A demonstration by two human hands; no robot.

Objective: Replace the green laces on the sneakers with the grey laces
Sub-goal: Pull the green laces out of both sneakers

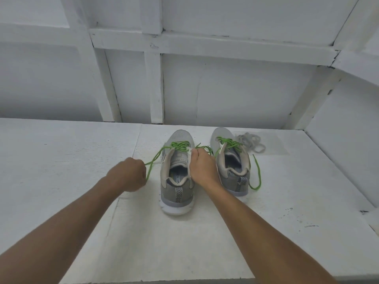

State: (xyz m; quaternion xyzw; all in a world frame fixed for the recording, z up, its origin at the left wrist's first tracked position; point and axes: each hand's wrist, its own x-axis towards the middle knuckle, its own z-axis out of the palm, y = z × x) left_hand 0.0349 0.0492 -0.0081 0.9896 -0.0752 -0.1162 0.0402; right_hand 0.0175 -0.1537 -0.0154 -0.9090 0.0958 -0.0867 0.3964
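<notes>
Gripping a strand of the green lace (pixel 178 145), the left hand (pixel 128 174) is curled in a fist just left of the near sneaker (pixel 177 193). The strand runs taut from the fist up to the criss-cross over the tongue, and a loop of it hangs below the knuckles. The right hand (pixel 202 167) holds the right side of this sneaker's collar. Its fingers are bent over the top eyelets, where the lace's other end shows by the fingertips; I cannot tell whether it also pinches that end.

Both sneakers stand upright on the white bench (pixel 71 160), heels toward the camera and toes toward the white wall (pixel 225 89). The near sneaker's mouth is open and holds only its insole, printed with dark letters. The far sneaker (pixel 233 175) stands just to the right and a little further back, close to the right wrist. Its own green lace (pixel 229 143) is threaded but untied, with one loose end trailing down its right side onto the bench. Inside it only grey lining shows.

The grey laces (pixel 251 143) lie in a loose tangle beside the far sneaker's toe. They rest on or in a flat clear sheet or bag (pixel 274 146); which of the two I cannot tell.
</notes>
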